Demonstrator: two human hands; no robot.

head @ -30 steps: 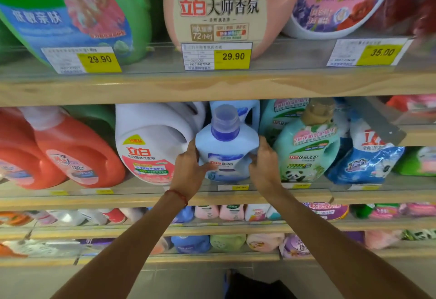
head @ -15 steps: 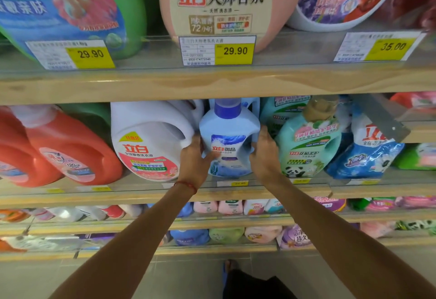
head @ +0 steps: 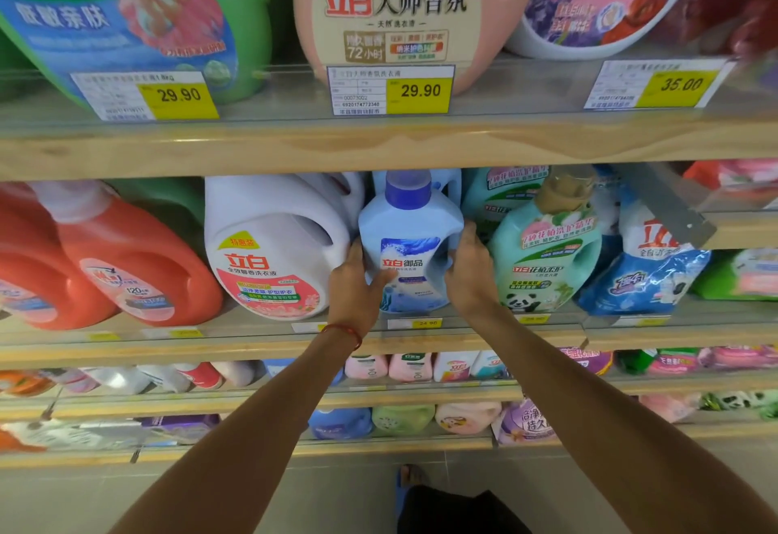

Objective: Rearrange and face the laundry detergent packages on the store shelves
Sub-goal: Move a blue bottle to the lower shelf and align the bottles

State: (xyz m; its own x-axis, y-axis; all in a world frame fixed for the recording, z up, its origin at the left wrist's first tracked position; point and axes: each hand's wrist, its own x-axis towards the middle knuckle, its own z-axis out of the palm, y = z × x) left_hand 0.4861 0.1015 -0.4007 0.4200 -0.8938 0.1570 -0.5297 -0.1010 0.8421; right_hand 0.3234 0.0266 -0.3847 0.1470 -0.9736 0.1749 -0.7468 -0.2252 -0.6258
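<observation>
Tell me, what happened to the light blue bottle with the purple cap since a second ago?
The light blue bottle went further back into its slot on the shelf, between the white jug and the teal panda bottle, and now stands more upright with its label facing out. The left hand and right hand kept hold of its sides the whole time. The neighbouring bottles and price tags stayed put.

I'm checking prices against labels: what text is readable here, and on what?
"29.90": price tag under green jug.
"29.90": price tag under pink bottle, which reads "立白 大师香氛".
"35.00": right tag.
"立白御品": pale blue bottle between both hands.
Lower-shelf tags: blurred.
</observation>
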